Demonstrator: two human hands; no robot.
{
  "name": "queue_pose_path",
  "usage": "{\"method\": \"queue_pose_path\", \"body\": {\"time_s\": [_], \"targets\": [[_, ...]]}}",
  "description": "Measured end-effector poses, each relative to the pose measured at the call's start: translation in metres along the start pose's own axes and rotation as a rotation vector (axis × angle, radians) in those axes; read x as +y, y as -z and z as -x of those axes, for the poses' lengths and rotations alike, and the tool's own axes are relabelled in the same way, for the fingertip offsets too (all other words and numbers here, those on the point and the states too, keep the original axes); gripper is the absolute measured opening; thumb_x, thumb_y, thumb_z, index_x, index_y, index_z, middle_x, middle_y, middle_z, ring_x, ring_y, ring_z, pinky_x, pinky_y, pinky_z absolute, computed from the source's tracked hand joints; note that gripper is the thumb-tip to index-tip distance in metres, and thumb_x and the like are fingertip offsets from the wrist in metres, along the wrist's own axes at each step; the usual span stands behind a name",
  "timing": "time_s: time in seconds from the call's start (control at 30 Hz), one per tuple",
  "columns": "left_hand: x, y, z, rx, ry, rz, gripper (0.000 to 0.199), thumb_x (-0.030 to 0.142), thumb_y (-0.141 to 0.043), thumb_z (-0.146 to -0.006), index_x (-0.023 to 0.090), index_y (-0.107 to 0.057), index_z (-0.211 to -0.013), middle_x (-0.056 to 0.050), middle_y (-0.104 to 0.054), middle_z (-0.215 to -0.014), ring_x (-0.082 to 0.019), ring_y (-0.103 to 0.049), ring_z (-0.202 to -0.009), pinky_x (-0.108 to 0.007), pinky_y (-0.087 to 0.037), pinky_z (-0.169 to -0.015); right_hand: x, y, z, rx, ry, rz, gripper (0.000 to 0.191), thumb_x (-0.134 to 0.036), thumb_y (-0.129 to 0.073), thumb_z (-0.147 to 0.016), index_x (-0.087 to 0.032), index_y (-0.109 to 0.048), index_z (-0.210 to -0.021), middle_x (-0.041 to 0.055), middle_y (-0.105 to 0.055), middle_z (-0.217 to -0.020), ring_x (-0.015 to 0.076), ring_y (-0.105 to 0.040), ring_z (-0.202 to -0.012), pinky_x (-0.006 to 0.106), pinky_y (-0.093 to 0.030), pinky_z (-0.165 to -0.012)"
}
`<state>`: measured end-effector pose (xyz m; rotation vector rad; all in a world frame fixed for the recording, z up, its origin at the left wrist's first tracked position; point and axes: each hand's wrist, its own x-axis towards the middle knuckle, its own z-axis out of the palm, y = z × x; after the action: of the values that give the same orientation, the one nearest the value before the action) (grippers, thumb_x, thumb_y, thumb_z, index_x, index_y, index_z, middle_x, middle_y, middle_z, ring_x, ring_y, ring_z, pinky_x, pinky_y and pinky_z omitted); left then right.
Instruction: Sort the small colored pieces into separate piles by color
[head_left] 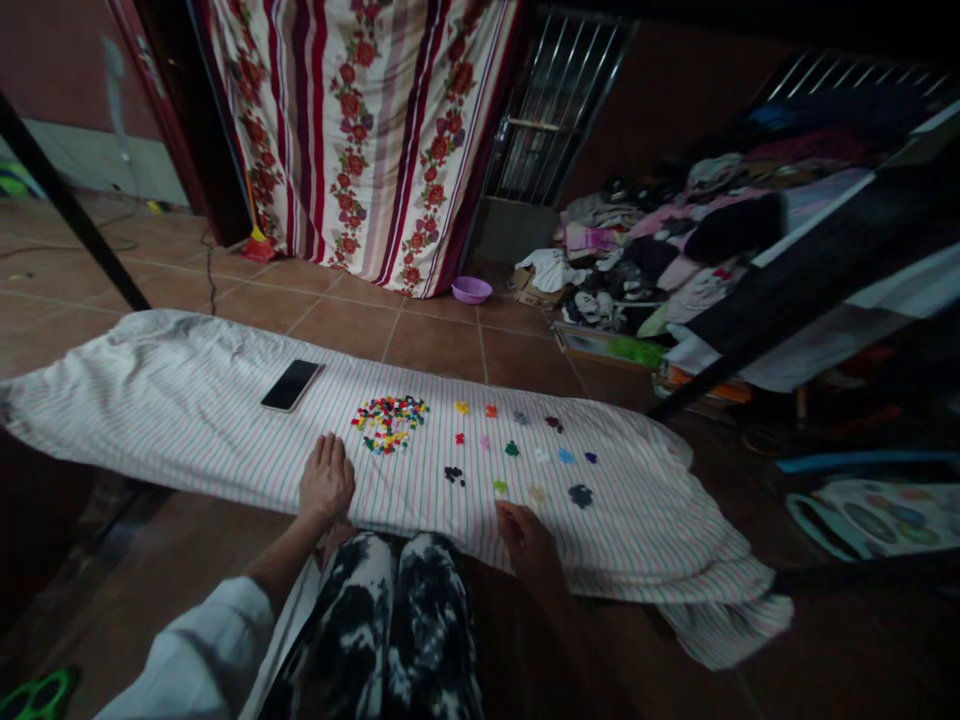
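on the striped sheet (150, 400), a mixed heap of plastic pieces (389, 424) remains beside sorted clusters (579, 495); the left hand (326, 480) lies flat and empty, the right hand (527, 540) curls, its hold unclear.

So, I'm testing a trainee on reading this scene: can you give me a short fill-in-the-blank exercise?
The smartphone lies on the striped cloth, to the ____ of the heap of small coloured pieces.
The person's hand nearest that heap is their ____ one.
The sleeve on that arm is ____.
The basin on the tiled floor is ____.

Missing words: left; left; white; purple.
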<state>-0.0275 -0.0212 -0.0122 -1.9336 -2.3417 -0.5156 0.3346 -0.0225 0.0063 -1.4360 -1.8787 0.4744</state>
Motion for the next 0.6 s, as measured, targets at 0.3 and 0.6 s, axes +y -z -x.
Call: {"method": "queue_pose_path", "body": {"time_s": [0.3, 0.6], "targets": [[0.001, 0.017, 0.034, -0.203, 0.029, -0.1, 0.06, 0.038, -0.03, -0.094, 0.01, -0.038, -0.146, -0.016, -0.031, -0.156, -0.032, -0.021, -0.147, -0.047, -0.02, -0.117, -0.017, 0.004, 0.026, 0.003, -0.002, -0.056, 0.03, -0.041, -0.046, -0.084, -0.025, -0.071, -0.092, 0.008, -0.073, -0.087, 0.0234, -0.07, -0.081, 0.037, -0.059, -0.075], [-0.006, 0.041, 0.036, -0.324, -0.019, -0.03, 0.048, 0.031, -0.038, -0.09, 0.019, -0.048, -0.136, -0.017, -0.042, -0.149, -0.03, -0.037, -0.139, -0.048, -0.033, -0.109, -0.055, 0.032, 0.033, 0.024, -0.014, -0.145, 0.034, -0.048, -0.051, -0.08, -0.022, -0.072, -0.089, 0.01, -0.073, -0.09, 0.0237, -0.07, -0.083, 0.037, -0.058, -0.077]]}}
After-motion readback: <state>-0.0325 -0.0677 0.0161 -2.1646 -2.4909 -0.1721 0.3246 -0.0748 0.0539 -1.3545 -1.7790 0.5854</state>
